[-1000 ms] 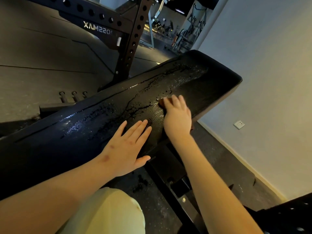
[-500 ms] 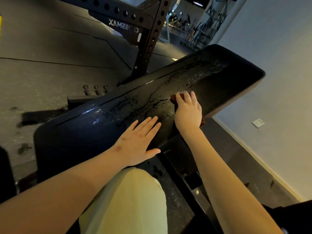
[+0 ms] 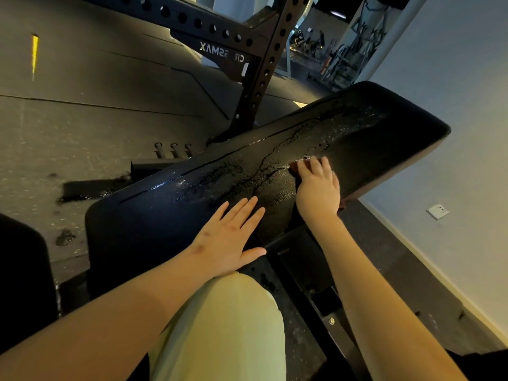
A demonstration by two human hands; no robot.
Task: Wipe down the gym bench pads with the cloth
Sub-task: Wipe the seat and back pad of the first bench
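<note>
Head view: at frame centre I saw the left hand (image 3: 231,237) lying flat, fingers spread, on the wet black bench pad (image 3: 357,127), while just right of it the right hand (image 3: 317,188), fingers straight and together, pressed the reddish cloth (image 3: 296,167) against the pad's middle.

Plain pale yellow-green trousers (image 3: 220,342) cover the one knee (image 3: 236,292) in sight. Left of that knee the left forearm (image 3: 115,306) is bare, right of it the right forearm (image 3: 379,292); the left hand (image 3: 225,237) bears small marks near its wrist.
</note>
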